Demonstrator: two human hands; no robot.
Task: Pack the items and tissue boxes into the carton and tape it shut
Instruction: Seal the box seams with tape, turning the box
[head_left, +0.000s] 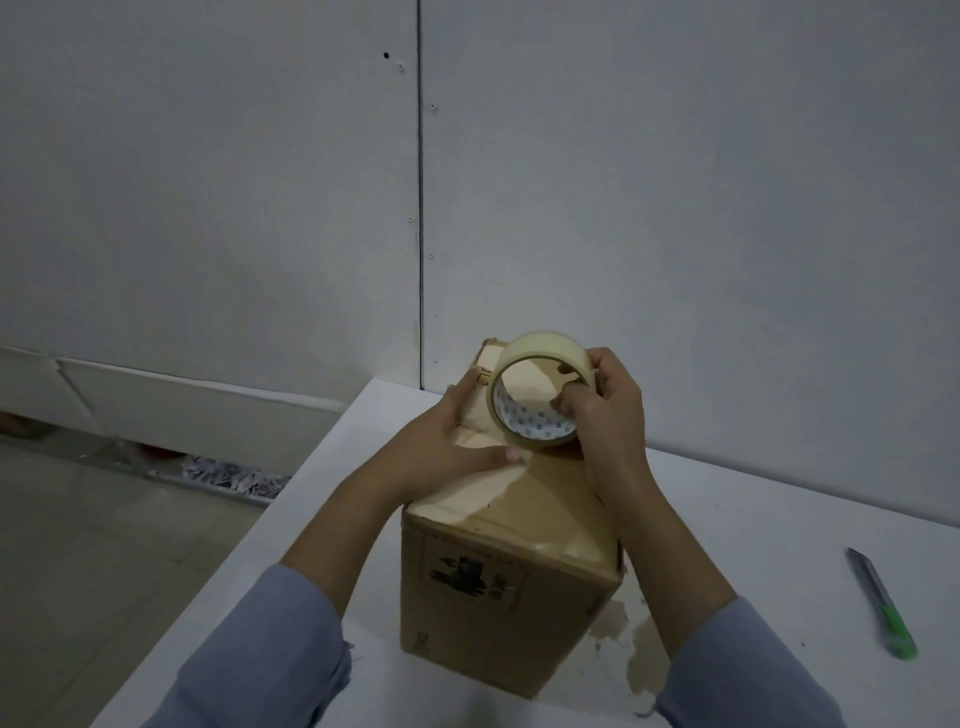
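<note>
On the floor at far left lies a heap of shredded paper (228, 475). The left hand (441, 441) lies flat on the carton's top, fingers straight, thumb stretched toward the tape; its grip holds nothing. The carton (498, 587) stands on the white table (779, 519), flaps closed, glossy tape across its top. The right hand (602, 410) holds the tape roll (540, 389) upright on the carton's top, fingers hooked through the core. Far right on the table lies a green-ended cutter (883, 605).

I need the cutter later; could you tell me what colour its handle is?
Green, with a grey blade end: the cutter, seen in the head view.
</note>
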